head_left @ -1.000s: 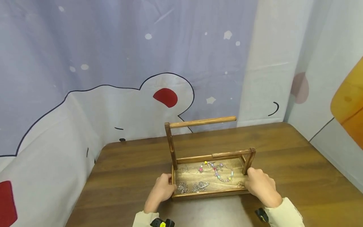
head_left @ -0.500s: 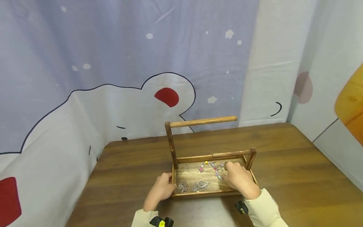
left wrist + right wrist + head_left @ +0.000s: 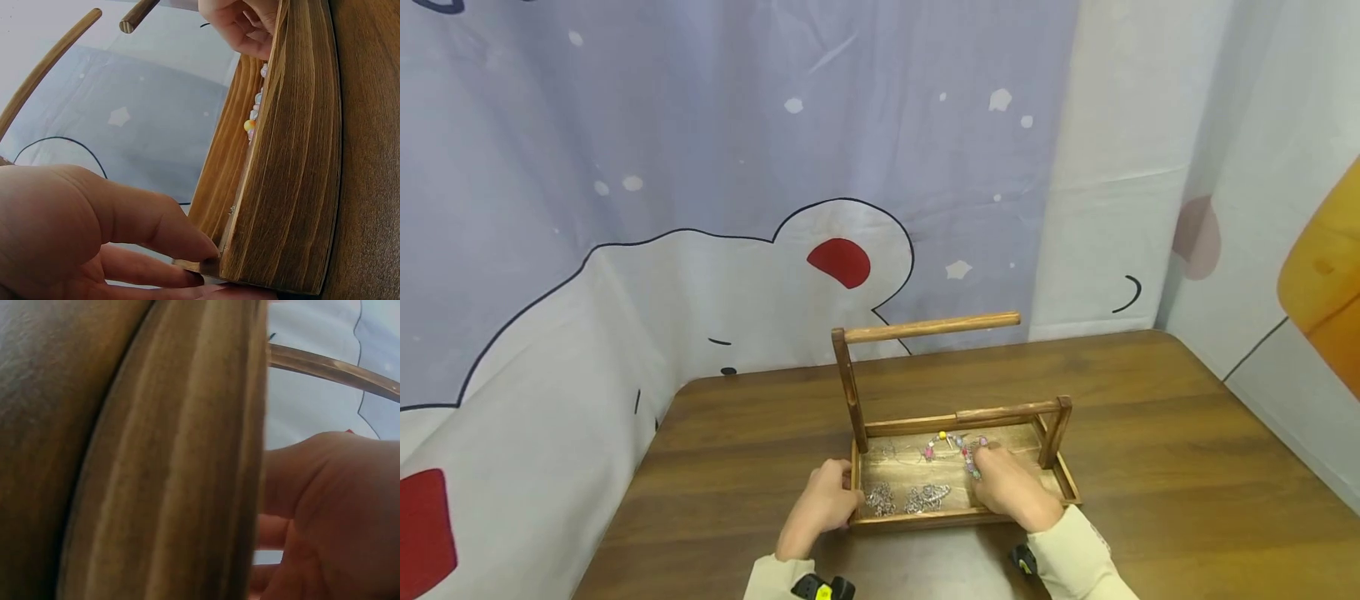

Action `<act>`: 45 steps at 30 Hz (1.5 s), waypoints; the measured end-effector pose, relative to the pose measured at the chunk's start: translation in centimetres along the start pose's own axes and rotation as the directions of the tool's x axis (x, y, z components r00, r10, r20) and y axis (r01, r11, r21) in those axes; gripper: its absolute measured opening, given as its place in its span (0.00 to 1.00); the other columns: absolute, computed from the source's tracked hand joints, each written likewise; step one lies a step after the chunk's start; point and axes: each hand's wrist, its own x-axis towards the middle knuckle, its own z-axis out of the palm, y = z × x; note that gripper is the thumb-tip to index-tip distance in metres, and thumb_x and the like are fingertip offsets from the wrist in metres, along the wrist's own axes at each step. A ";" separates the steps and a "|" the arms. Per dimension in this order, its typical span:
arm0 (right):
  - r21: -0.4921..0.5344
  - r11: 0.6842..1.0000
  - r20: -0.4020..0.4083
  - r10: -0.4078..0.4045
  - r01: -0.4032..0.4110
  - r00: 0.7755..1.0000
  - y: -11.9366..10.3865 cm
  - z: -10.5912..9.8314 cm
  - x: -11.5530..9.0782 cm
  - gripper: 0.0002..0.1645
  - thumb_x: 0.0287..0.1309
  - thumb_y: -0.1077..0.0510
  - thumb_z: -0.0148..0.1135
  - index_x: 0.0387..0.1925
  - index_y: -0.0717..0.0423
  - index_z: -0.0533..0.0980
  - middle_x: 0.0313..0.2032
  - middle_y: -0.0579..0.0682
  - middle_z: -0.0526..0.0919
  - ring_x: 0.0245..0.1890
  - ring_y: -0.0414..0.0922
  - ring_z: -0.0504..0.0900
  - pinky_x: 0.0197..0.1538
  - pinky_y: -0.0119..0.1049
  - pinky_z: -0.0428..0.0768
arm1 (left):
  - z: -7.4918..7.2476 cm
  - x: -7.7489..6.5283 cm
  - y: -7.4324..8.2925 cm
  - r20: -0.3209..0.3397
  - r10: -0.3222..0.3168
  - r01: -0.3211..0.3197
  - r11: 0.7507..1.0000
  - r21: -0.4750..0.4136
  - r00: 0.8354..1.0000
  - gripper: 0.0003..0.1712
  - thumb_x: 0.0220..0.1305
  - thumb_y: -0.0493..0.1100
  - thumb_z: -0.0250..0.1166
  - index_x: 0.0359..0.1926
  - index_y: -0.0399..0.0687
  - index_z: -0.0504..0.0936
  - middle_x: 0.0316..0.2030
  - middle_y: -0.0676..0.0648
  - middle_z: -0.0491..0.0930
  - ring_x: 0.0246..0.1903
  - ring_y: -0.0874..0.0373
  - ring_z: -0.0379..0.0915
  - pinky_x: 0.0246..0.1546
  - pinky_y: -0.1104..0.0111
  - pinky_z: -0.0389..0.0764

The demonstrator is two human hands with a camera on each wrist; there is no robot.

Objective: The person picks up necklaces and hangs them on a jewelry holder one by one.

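Note:
My left hand [image 3: 825, 502] grips the left end of a wooden tray [image 3: 925, 521] with an upright frame. In the left wrist view its thumb lies over the tray's corner and its fingers are outside and below. My right hand [image 3: 1006, 486] reaches down into the tray over a bracelet of coloured beads [image 3: 967, 460]. In the left wrist view the right hand [image 3: 245, 24] has curled fingers close to the beads [image 3: 254, 112]. Its fingertips are hidden, so whether it pinches the bracelet does not show. The right wrist view has the tray wall [image 3: 181, 462] covering those fingers.
Two heaps of silver chain, a left chain [image 3: 881, 500] and a right chain [image 3: 927, 498], lie along the tray's front. A tall post [image 3: 847, 387] with a top bar [image 3: 932, 327] rises at left, a short post [image 3: 1056, 432] at right. Under everything is a brown table [image 3: 737, 442].
My right hand has left the tray's right end and moved left and inward to the beaded bracelet, covering its right part. My left hand stays at the tray's left end.

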 end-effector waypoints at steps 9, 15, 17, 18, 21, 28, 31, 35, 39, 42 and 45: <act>0.045 0.998 0.017 -0.052 0.051 0.998 0.4 0.8 -0.3 0.08 0.34 0.65 0.60 0.17 0.52 0.69 0.19 0.46 0.70 0.20 0.43 0.68 0.22 0.37 0.67 | 0.2 0.1 -0.4 0.037 -0.012 0.012 1.000 -0.016 0.999 0.19 0.45 0.30 0.57 0.42 0.27 0.74 0.18 0.47 0.71 0.10 0.60 0.69 0.10 0.69 0.75; 0.089 0.992 0.088 -0.096 0.088 0.992 0.2 0.8 -0.1 0.10 0.37 0.65 0.63 0.16 0.52 0.69 0.20 0.45 0.70 0.22 0.43 0.69 0.26 0.38 0.70 | 0.0 0.3 -0.7 0.041 -0.028 0.030 0.999 -0.045 0.999 0.21 0.46 0.30 0.58 0.45 0.27 0.74 0.21 0.46 0.72 0.11 0.61 0.68 0.11 0.68 0.76; 0.092 0.992 0.094 -0.091 0.082 0.991 0.2 0.8 0.0 0.11 0.38 0.63 0.65 0.15 0.51 0.69 0.20 0.44 0.70 0.23 0.42 0.68 0.27 0.38 0.70 | 0.0 0.2 -0.7 0.046 -0.026 0.028 0.998 -0.051 0.999 0.22 0.46 0.30 0.57 0.46 0.26 0.73 0.21 0.46 0.72 0.10 0.61 0.68 0.11 0.68 0.76; 0.091 0.993 0.092 -0.088 0.080 0.992 0.2 0.8 0.0 0.12 0.38 0.61 0.66 0.15 0.51 0.69 0.20 0.44 0.70 0.23 0.42 0.68 0.27 0.38 0.70 | 0.0 0.2 -0.7 0.046 -0.025 0.027 0.998 -0.052 0.999 0.22 0.45 0.30 0.57 0.46 0.26 0.73 0.21 0.46 0.72 0.10 0.61 0.68 0.11 0.68 0.76; 0.091 0.993 0.092 -0.078 0.069 0.993 0.3 0.9 0.3 0.11 0.37 0.62 0.66 0.17 0.52 0.69 0.20 0.44 0.70 0.23 0.42 0.68 0.28 0.38 0.70 | 0.0 0.2 -0.7 0.043 -0.021 0.023 0.998 -0.050 0.999 0.22 0.45 0.30 0.57 0.46 0.26 0.73 0.22 0.46 0.72 0.10 0.61 0.69 0.11 0.68 0.76; 0.140 0.988 0.115 -0.080 0.064 0.990 -0.4 0.5 1.0 0.10 0.39 0.64 0.63 0.19 0.51 0.69 0.20 0.43 0.70 0.22 0.42 0.69 0.26 0.37 0.68 | -0.2 0.1 -0.6 0.033 -0.008 0.009 0.999 -0.036 0.999 0.18 0.46 0.30 0.57 0.41 0.28 0.75 0.18 0.48 0.71 0.09 0.62 0.67 0.11 0.69 0.75; 0.173 0.982 0.110 -0.092 0.072 0.990 -0.7 0.2 1.0 0.06 0.43 0.65 0.60 0.22 0.52 0.71 0.21 0.44 0.71 0.23 0.42 0.70 0.27 0.37 0.70 | -0.1 0.2 -0.6 0.034 -0.003 0.004 0.999 -0.035 0.999 0.16 0.46 0.30 0.57 0.40 0.29 0.75 0.17 0.49 0.71 0.08 0.63 0.67 0.10 0.69 0.75; 0.230 0.969 0.085 -0.108 0.086 0.990 -1.1 -0.2 1.0 0.09 0.42 0.69 0.58 0.26 0.53 0.72 0.22 0.43 0.72 0.23 0.41 0.70 0.26 0.34 0.71 | -0.1 0.2 -0.6 0.035 0.000 0.001 1.000 -0.030 0.999 0.17 0.46 0.30 0.57 0.41 0.28 0.75 0.17 0.49 0.71 0.08 0.63 0.67 0.10 0.69 0.74; 0.246 0.965 0.044 -0.107 0.093 0.993 -1.3 -0.7 0.9 0.15 0.37 0.73 0.55 0.28 0.52 0.72 0.21 0.43 0.70 0.21 0.40 0.68 0.23 0.32 0.68 | 0.0 0.2 -0.5 0.049 -0.007 0.009 0.999 -0.032 0.999 0.17 0.47 0.30 0.57 0.42 0.28 0.74 0.18 0.48 0.71 0.08 0.62 0.67 0.10 0.69 0.74; 0.239 0.965 0.008 -0.114 0.108 0.994 -1.5 -0.9 0.9 0.15 0.39 0.73 0.54 0.28 0.51 0.72 0.18 0.42 0.67 0.18 0.39 0.66 0.20 0.31 0.65 | -0.1 0.2 -0.4 0.053 -0.013 0.015 0.999 -0.036 0.999 0.16 0.47 0.30 0.57 0.41 0.29 0.75 0.18 0.48 0.71 0.09 0.61 0.67 0.10 0.69 0.74; 0.236 0.964 -0.024 -0.116 0.118 0.993 -1.8 -1.1 0.8 0.15 0.40 0.73 0.55 0.28 0.50 0.72 0.17 0.41 0.67 0.17 0.38 0.65 0.19 0.30 0.64 | -0.2 0.1 -0.3 0.060 -0.020 0.023 0.998 -0.052 0.998 0.17 0.47 0.29 0.57 0.42 0.28 0.74 0.19 0.48 0.71 0.08 0.61 0.67 0.10 0.67 0.75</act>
